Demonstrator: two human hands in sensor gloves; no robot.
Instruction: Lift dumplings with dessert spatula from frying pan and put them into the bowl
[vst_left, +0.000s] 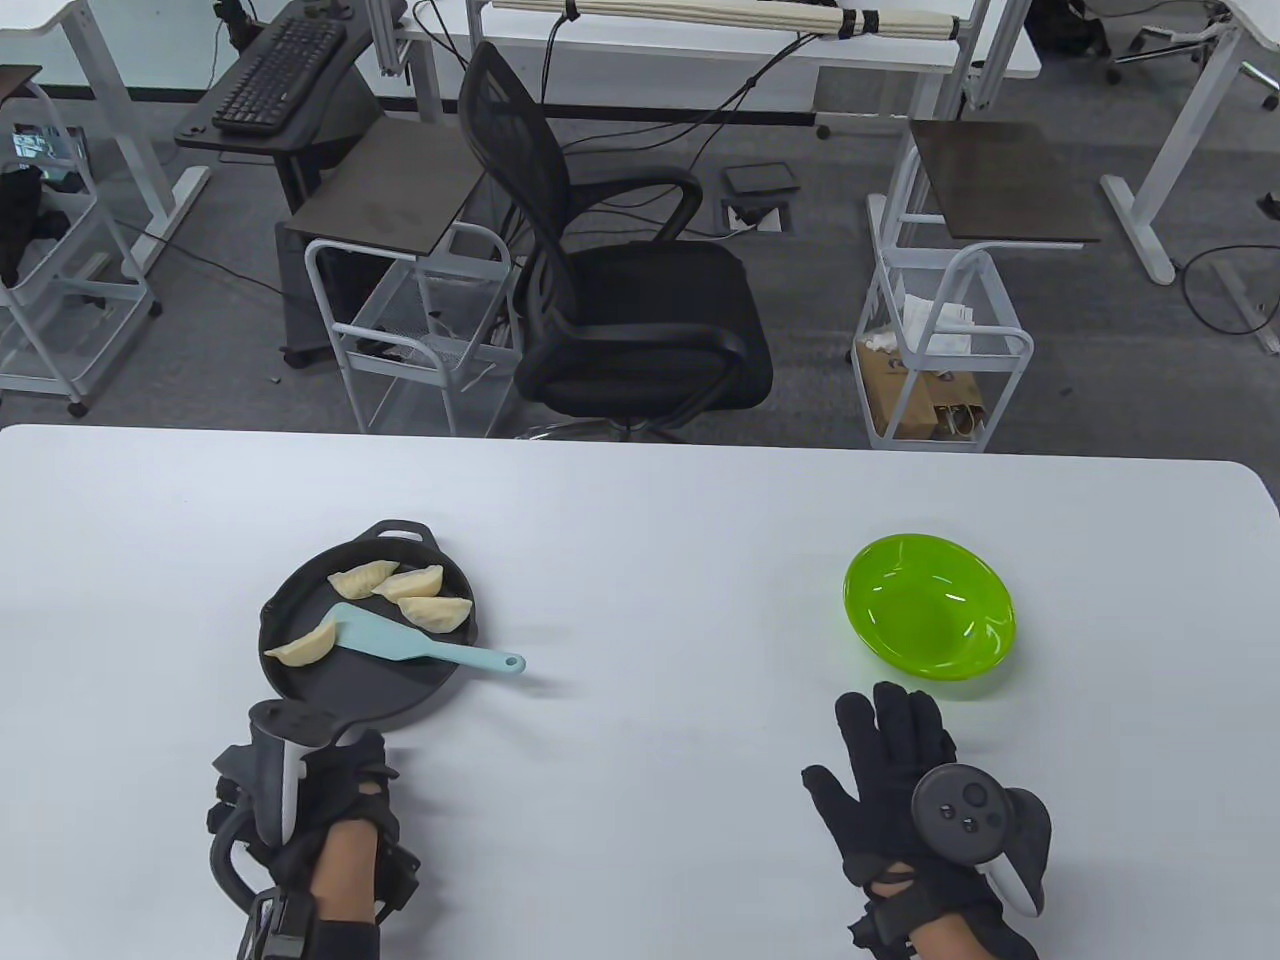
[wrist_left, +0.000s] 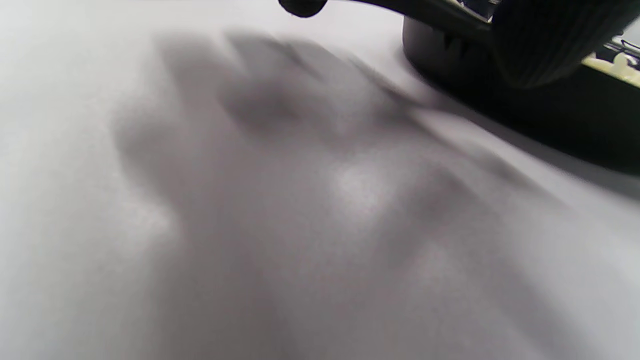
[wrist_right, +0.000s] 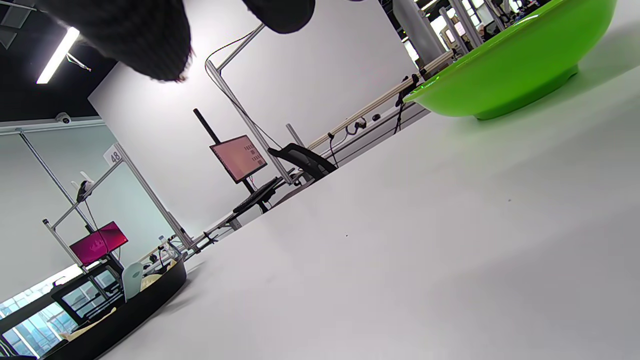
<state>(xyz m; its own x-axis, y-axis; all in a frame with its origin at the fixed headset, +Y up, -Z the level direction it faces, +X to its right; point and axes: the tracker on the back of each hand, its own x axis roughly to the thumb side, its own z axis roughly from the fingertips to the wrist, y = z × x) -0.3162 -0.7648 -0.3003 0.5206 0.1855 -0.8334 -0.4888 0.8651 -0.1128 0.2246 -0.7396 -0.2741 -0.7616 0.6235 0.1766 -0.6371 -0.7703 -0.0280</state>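
Note:
A black frying pan (vst_left: 380, 690) sits on the left of the white table and holds several pale dumplings (vst_left: 400, 600). A light blue dessert spatula (vst_left: 400, 645) lies in it, blade beside one dumpling, handle poking over the right rim. My left hand (vst_left: 335, 760) is at the pan's near handle (vst_left: 290, 720). In the left wrist view a finger (wrist_left: 540, 45) curls over that handle by the pan (wrist_left: 550, 115). The green bowl (vst_left: 930, 610) stands empty on the right. My right hand (vst_left: 885, 735) lies flat just in front of it, fingers (wrist_right: 135, 35) straight, holding nothing. The bowl (wrist_right: 505, 65) sits close ahead.
Beyond the table's far edge stand a black office chair (vst_left: 620, 300) and two white wire carts (vst_left: 420, 340). Bare white tabletop (vst_left: 660, 620) stretches between pan and bowl. The pan's wall (wrist_right: 125, 315) shows at the lower left of the right wrist view.

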